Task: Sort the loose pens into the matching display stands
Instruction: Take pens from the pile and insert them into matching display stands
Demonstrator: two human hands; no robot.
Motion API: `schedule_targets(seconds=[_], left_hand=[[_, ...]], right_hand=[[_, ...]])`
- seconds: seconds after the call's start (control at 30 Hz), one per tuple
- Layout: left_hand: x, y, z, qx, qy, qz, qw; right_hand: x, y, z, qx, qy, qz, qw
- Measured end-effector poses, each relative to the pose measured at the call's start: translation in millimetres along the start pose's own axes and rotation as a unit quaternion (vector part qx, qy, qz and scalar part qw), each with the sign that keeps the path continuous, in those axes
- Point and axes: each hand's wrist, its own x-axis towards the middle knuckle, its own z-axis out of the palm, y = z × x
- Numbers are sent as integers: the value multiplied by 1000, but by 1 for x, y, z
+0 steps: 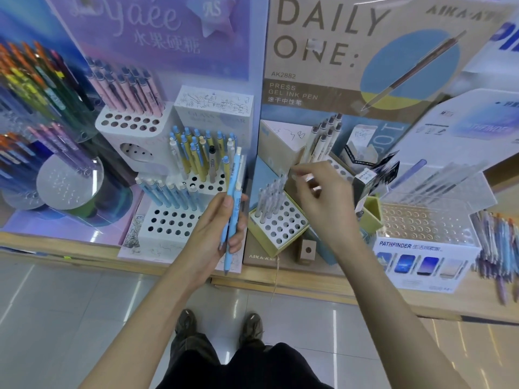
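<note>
My left hand [222,228] grips two light-blue pens [232,209] upright, in front of a white stepped stand [171,220] that holds blue and yellow pens. My right hand [323,197] hovers over the yellow-rimmed hole stand [276,228] with several pale grey pens [269,197] in it. Its fingers are curled and blurred by motion; whether they pinch a pen I cannot tell. Behind it a small cluster of white pens with brown caps [325,138] stands in the "DAILY ONE" display.
Pink pens [126,91] fill a white stand at the back left, beside round acrylic racks of coloured pens [36,80]. A clear "PATHFINDER" tray [421,223] sits at right, with loose pens [497,245] heaped beside it. The wooden shelf edge [280,282] runs below.
</note>
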Motion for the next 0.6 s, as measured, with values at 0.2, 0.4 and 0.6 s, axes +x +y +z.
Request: schedule_targets(seconds=[0.2,0.4,0.6], left_hand=[[-6,-3,-11,-7,24,-12,1000],[-10,-3,-20,-9,36,-12,999],[-13,-4,-23,-7,36,-13,999]], right_hand=[[-6,5,24,2,-50,17,999],[-5,8,29,-1,-42,61,997],[1,10,27,0,-77,90,993]])
